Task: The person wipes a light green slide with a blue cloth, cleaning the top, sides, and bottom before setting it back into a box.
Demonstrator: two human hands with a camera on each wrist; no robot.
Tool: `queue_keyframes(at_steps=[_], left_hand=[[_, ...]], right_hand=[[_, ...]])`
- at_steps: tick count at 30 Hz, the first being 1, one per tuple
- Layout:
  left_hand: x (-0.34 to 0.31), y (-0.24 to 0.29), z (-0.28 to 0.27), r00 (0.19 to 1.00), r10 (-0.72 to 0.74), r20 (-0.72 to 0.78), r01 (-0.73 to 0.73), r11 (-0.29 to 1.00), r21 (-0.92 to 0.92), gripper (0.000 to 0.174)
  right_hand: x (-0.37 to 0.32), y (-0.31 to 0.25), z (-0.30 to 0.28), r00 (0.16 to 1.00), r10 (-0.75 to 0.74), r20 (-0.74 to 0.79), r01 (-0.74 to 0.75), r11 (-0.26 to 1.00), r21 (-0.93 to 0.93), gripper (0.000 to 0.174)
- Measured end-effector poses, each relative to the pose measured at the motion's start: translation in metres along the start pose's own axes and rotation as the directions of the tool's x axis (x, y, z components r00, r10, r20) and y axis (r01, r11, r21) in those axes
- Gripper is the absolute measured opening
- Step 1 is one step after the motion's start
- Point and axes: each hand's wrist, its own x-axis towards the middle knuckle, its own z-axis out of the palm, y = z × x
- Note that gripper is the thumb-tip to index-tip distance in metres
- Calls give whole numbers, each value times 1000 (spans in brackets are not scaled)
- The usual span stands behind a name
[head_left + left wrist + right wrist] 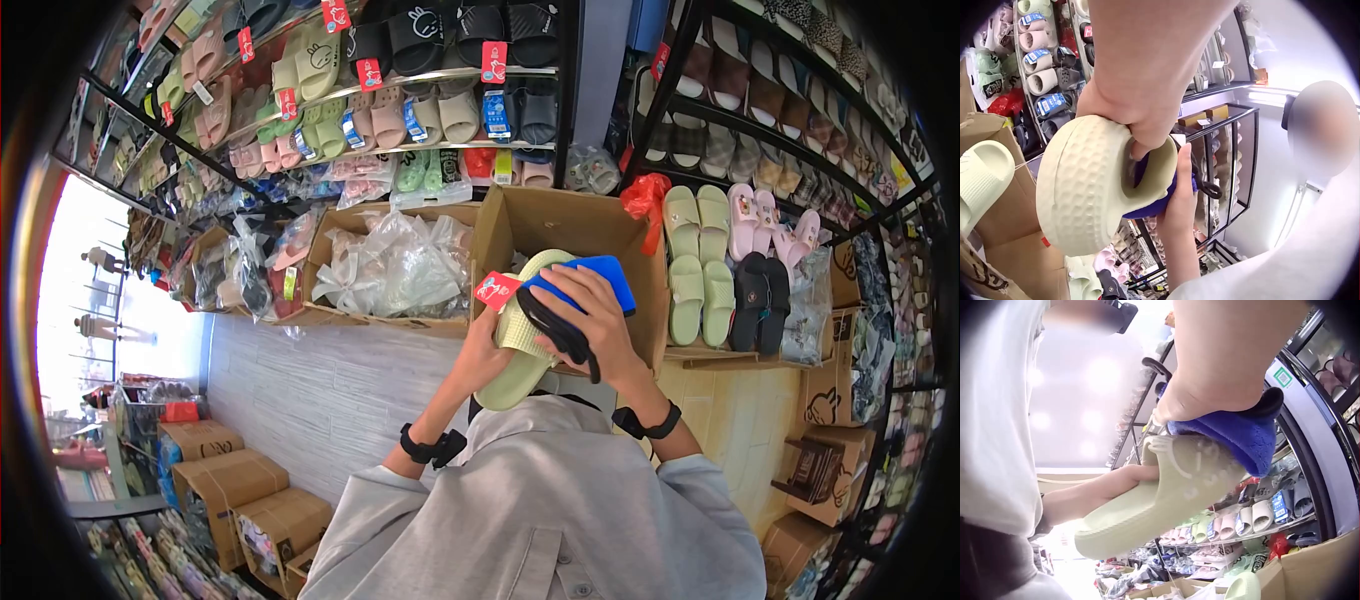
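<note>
My left hand grips a pale green slide slipper, its thumb side reaching into the foot opening. The slipper shows a dimpled sole in the left wrist view and a raised face pattern on its strap in the right wrist view. My right hand grips a blue plush pad with a black strap or handle, right against the slipper's strap. A red tag stands out beside the slipper. A second pale green slipper appears over the box in the left wrist view.
An open cardboard box stands directly before me. Left of it, another box holds plastic-wrapped slippers. Several slipper pairs lie on a ledge at right. Shelves of slippers rise behind, and cartons stand at lower left.
</note>
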Motion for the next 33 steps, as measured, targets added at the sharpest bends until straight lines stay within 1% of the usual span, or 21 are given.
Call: queue_keyframes(at_steps=[1,2,5,6,8,9,10,11,12,14,16,17,19,21,22,25,26,27,29,31,33], left_hand=[[0,-1,0,1000,-6,-1,6,1000,12,73],[0,0,1,1000,30,5,-30,998,50,75],[-5,2,0,994,109,27,-109,994,5,78],[-4,-7,1,986,169,-7,-169,984,-53,80],[-3,-21,-4,992,126,6,-125,988,-87,80],[-1,-17,-4,994,105,14,-103,989,-105,80],[-3,-10,-3,996,89,-5,-89,994,-63,73],[-3,-6,-1,996,87,-15,-87,996,-8,71],[-4,-3,0,996,86,-28,-85,995,47,68],[-4,7,2,997,53,-52,-47,992,119,62],[-4,14,2,998,28,-51,-21,989,146,62],[-3,15,2,999,16,-49,-8,987,158,62],[-2,15,3,999,15,-48,-5,981,192,63],[-1,17,3,999,-1,-37,8,981,195,66],[-1,17,2,1000,18,-20,-14,985,174,67],[-1,13,-1,997,83,5,-83,991,100,69],[0,9,-3,994,109,2,-109,992,69,70],[0,9,-4,991,135,-1,-135,990,37,70],[-1,12,-3,996,93,-2,-92,993,74,67],[-3,9,-1,998,56,-5,-55,990,126,65],[-2,12,1,1000,17,-26,-13,991,130,62]], right_hand=[[2,-5,2,1000,-2,4,2,1000,-12,58],[4,-12,3,1000,-4,9,4,1000,-24,58],[5,-32,6,990,-104,91,106,994,-15,57],[2,-33,8,973,-177,146,183,983,-28,56],[-3,-32,12,916,-312,254,334,942,-46,54],[-3,-30,10,918,-316,238,327,945,-7,53],[-4,-25,7,921,-319,223,320,947,32,53],[-4,-20,3,924,-322,207,314,947,69,52],[-8,-14,4,959,-254,128,239,963,125,53],[-9,1,0,986,-158,48,154,985,75,54],[-7,11,4,997,-50,-51,53,997,64,55],[-7,12,4,998,6,-62,-2,998,59,54],[-2,4,3,996,54,-68,-52,998,40,55],[-3,-9,8,997,10,-73,-10,1000,-10,56],[-3,-16,7,999,-24,-49,23,999,-36,54],[-10,-30,13,984,-171,42,171,985,-4,51],[-15,-29,17,966,-240,90,243,970,-23,49],[-16,-28,16,960,-261,97,263,965,-7,50],[-18,-21,12,947,-302,108,301,953,25,52],[-20,-8,9,978,-207,6,207,977,55,52],[-17,3,7,996,-64,-66,66,997,29,54]])
